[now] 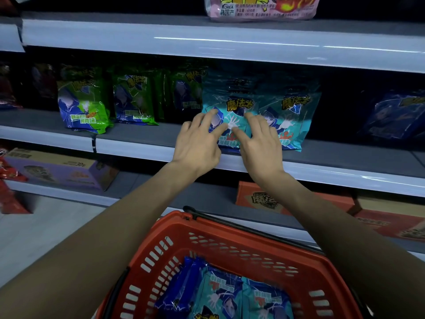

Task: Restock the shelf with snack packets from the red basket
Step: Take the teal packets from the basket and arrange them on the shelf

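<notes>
A teal snack packet (232,107) stands on the middle shelf (142,134), leaning back beside a second teal packet (292,116) to its right. My left hand (200,146) and my right hand (259,143) both rest on its front with fingers spread and mostly straight. The red basket (230,254) sits low in front of me. It holds teal packets (243,298) and dark blue packets (181,286).
Green packets (85,104) line the middle shelf to the left, dark blue ones (395,116) to the far right. A pink bag (259,8) sits on the top shelf. Purple (57,169) and orange boxes (264,199) fill the lower shelf.
</notes>
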